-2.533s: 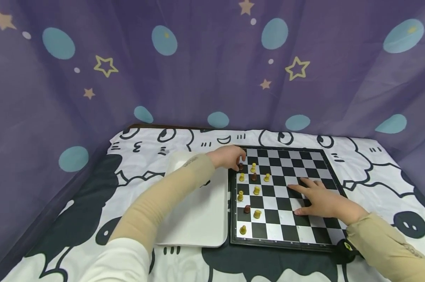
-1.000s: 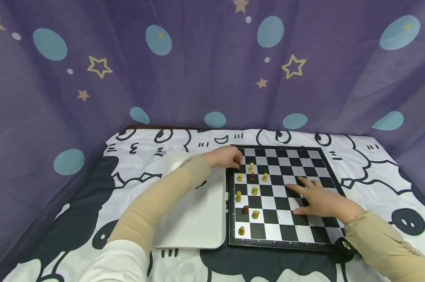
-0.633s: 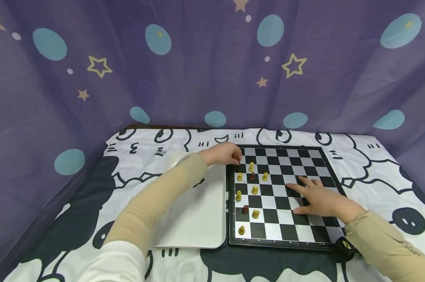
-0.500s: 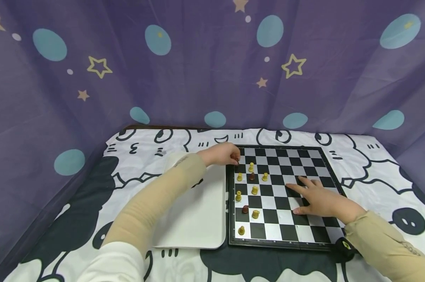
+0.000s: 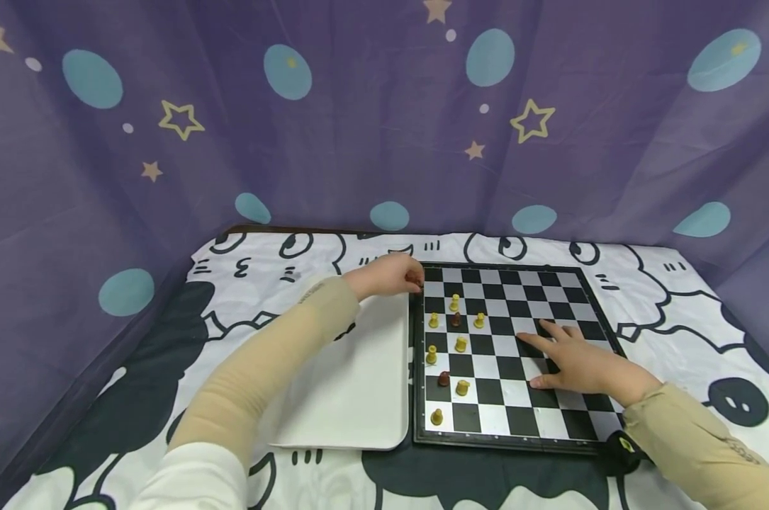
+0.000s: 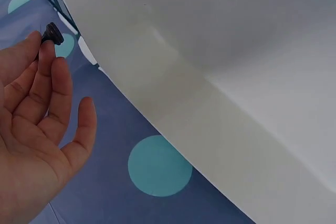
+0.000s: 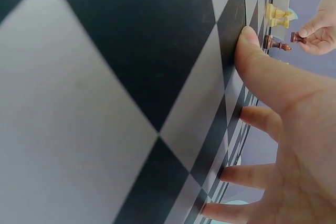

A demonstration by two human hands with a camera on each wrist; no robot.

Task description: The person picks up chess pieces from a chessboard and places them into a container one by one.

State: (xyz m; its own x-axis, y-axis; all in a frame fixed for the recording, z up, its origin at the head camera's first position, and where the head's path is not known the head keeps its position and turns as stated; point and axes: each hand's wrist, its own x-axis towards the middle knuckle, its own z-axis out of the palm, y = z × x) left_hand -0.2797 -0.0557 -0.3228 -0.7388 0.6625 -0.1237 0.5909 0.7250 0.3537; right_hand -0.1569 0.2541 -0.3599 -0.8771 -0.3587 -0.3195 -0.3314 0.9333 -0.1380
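Note:
My left hand (image 5: 387,275) pinches a dark red chess piece (image 6: 52,34) between thumb and fingertips, raised by the far left corner of the black-and-white chessboard (image 5: 523,421). In the right wrist view that piece (image 7: 298,38) shows base outward; its kind is hidden by the fingers. Several yellow chess pieces (image 5: 461,344) stand on the board's left columns. Among them are two dark red pieces, one further back (image 5: 456,319) and one nearer (image 5: 444,379). My right hand (image 5: 575,360) rests on the right side of the board, its fingers spread and holding nothing.
A white tray (image 5: 352,397) lies along the board's left edge, beneath my left forearm. A small round black object (image 5: 621,452) sits at the board's near right corner. A patterned cloth (image 5: 671,340) covers the table, and a purple curtain (image 5: 358,142) hangs behind.
My left hand has taken the dark red chess piece off the board's far left side and moved left toward the tray. The right hand has stayed in place.

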